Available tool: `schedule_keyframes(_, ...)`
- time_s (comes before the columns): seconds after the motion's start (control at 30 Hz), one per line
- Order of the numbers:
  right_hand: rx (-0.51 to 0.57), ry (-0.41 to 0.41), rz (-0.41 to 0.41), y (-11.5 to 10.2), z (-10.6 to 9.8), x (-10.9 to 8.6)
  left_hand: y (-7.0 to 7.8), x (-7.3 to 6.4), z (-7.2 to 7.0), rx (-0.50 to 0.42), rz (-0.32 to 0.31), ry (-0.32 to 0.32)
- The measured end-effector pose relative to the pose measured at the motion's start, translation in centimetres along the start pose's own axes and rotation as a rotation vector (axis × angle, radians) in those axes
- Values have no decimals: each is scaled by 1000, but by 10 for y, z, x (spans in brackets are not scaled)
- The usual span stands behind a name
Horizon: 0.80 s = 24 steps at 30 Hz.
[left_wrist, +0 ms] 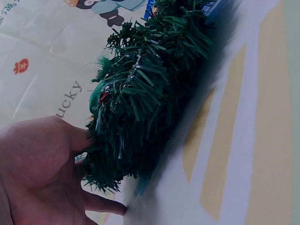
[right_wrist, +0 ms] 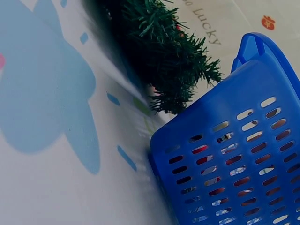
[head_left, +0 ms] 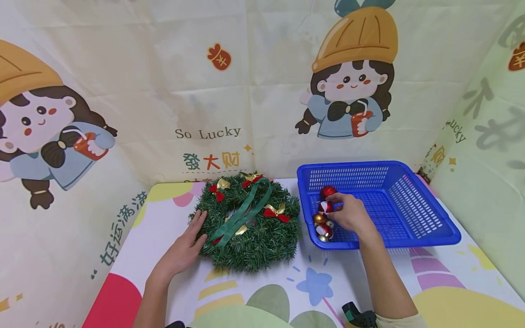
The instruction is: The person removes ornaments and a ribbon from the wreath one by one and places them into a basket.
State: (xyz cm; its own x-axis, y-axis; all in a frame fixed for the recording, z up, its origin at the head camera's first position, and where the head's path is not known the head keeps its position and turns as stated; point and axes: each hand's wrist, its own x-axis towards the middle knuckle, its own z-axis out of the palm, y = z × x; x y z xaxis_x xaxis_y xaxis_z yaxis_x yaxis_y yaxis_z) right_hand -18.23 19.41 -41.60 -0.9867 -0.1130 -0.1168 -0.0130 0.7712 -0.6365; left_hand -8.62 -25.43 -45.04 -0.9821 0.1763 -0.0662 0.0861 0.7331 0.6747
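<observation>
A green artificial wreath (head_left: 262, 255) lies on the table, decorated with red and gold bows and a loop of green ribbon (head_left: 242, 214). My left hand (head_left: 184, 250) rests against its left side with the fingers spread; in the left wrist view, the thumb of that hand (left_wrist: 42, 164) touches the needles. Over the left end of a blue plastic basket (head_left: 410, 243), my right hand (head_left: 350, 214) pinches a red and white Christmas ball (head_left: 325, 207) between thumb and fingers. Around it lie a red ball (head_left: 328, 192), a gold ball (head_left: 318, 219) and several other small balls.
The basket's slotted wall (right_wrist: 234, 154) stands close to the wreath's right side. A printed cloth (head_left: 262, 114) hangs behind the table, with another at the right. A black strap piece (head_left: 358, 314) is by the right forearm.
</observation>
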Motion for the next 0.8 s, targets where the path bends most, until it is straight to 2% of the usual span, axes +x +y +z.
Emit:
schedule_keyframes(0.3, 5, 3, 13, -3, 0, 0, 0, 0, 1, 0, 2, 4)
schedule_keyframes(0.8, 44, 55, 9, -9, -1, -1, 2, -1, -1, -2, -11, -5)
